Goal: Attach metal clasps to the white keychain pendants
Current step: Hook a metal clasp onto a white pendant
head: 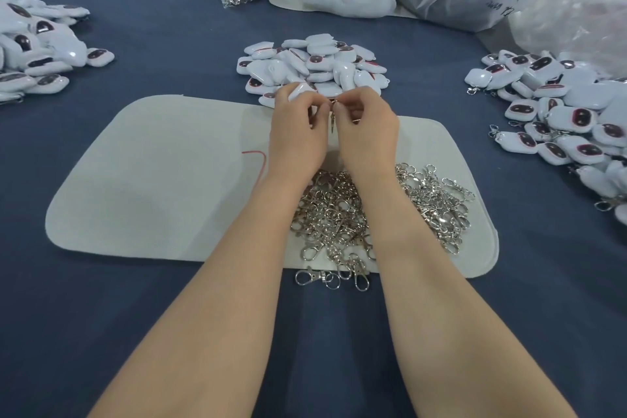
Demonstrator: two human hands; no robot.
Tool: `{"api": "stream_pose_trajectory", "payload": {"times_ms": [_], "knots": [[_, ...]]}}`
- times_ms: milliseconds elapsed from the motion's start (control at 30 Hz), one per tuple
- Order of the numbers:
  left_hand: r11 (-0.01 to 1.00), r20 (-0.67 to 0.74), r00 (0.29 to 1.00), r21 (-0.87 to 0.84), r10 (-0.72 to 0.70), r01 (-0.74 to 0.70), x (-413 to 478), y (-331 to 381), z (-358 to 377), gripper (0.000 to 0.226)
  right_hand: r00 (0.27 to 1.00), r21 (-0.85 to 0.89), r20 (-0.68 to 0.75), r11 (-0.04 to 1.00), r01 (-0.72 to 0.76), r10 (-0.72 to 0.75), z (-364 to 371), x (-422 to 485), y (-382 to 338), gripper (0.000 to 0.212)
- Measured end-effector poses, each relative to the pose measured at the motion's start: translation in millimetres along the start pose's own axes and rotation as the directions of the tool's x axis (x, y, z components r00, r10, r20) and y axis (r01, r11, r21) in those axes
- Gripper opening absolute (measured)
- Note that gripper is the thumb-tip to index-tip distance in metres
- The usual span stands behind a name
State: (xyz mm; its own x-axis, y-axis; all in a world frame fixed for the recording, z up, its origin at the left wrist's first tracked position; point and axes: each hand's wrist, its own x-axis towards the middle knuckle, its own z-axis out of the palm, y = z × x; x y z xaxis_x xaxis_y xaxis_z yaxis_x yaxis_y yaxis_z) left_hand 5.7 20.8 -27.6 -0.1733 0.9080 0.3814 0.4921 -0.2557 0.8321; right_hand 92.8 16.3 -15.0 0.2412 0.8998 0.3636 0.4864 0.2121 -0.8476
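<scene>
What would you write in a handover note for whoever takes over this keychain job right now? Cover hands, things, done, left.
Left hand grips a pendant; right hand pinches a clasp against it, join not visibly finished.
Loose clasps lie on the mat under the forearms; centre pile of pendants sits just beyond the hands.
Done: right pile shows clasps fitted.
Left: finish this one, then the centre pile.

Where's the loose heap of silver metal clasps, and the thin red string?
loose heap of silver metal clasps [330, 210], head view, heap's middle.
thin red string [262, 153], head view, its bend.
</scene>
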Motion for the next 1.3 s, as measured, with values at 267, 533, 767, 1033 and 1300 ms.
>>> {"api": "stream_pose_trajectory", "payload": {"times_ms": [267, 533, 767, 1033, 1300], "knots": [[1.0, -0.024, 1.0, -0.023, 0.01, -0.011, 1.7, -1.7, -0.4, 0.005, 0.999, 0.072, 0.001, 0.997, -0.04, 0.04, -0.8, 1.5, 0.6, 0.008], [1.0, -0.053, 0.999, 0.011, 0.015, -0.014, 1.9, -2.7, 0.6, 0.007, 1.0, 0.068, 0.017, 0.998, 0.019, -0.021, 1.6, 0.0, -0.1, 0.007], [1.0, -0.083, 0.996, -0.005, 0.014, -0.014, 1.0, -3.0, 3.3, 0.009, 0.999, 0.034, 0.041, 0.999, 0.031, -0.033, 2.4, -0.6, -1.1, 0.006], [0.999, -0.059, 0.997, 0.027, 0.045, -0.044, 0.8, -0.6, 1.9, 0.011, 0.999, 0.068, 0.039, 0.998, 0.012, -0.014, 2.4, 1.3, -0.5, 0.01], [0.999, -0.045, 0.999, 0.027, 0.03, -0.029, -1.0, 2.1, -0.5, 0.009, 1.0, 0.086, 0.004, 0.996, 0.013, -0.013, 2.3, 0.9, 0.5, 0.01]]}}
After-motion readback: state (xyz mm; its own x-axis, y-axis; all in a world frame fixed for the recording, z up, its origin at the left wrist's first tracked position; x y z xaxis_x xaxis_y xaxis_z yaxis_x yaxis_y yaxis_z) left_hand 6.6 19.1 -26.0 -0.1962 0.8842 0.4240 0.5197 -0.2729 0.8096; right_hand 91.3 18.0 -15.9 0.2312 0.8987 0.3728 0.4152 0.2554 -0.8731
